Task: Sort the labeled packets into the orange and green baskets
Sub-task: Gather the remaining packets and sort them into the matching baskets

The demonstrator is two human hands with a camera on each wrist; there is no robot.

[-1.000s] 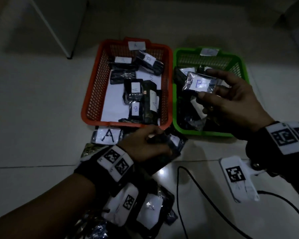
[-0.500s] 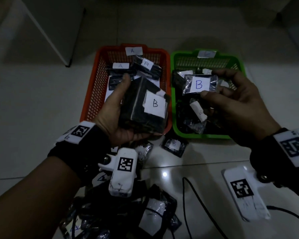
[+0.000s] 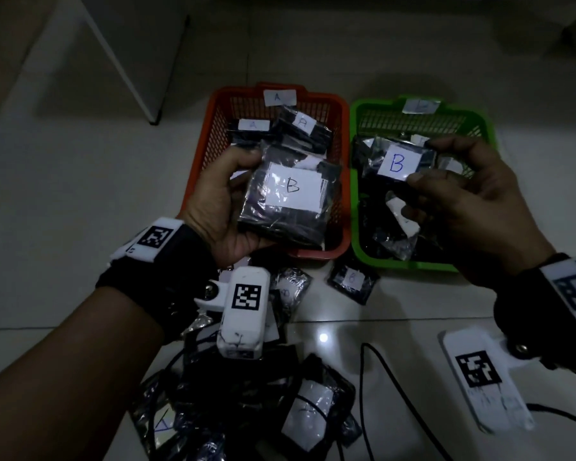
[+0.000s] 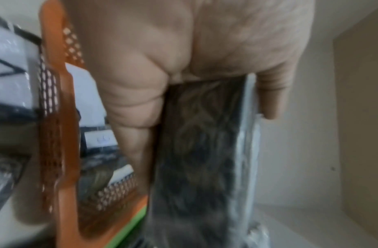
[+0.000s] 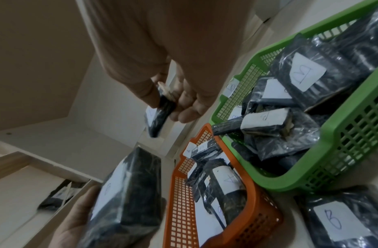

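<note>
My left hand (image 3: 226,201) grips a large dark packet (image 3: 290,201) with a white label marked B, held above the near end of the orange basket (image 3: 200,154). The same large packet (image 4: 196,151) shows edge-on in the left wrist view, and lower left as the large packet (image 5: 128,194) in the right wrist view. My right hand (image 3: 459,201) pinches a smaller packet (image 3: 398,161) labelled B above the green basket (image 3: 413,264). That small packet (image 5: 158,119) hangs from my fingertips. The orange basket holds packets marked A; the green basket (image 5: 343,164) holds packets marked B.
Loose packets lie on the tiled floor in front of the baskets, one marked B (image 3: 351,281) and a pile near my left forearm (image 3: 240,410). Black cables (image 3: 379,387) run across the floor. A white table leg (image 3: 123,58) stands at the back left.
My left hand rose from the floor pile with the large B packet and now holds it label-up over the orange basket. My right hand kept its small B packet nearly still.
</note>
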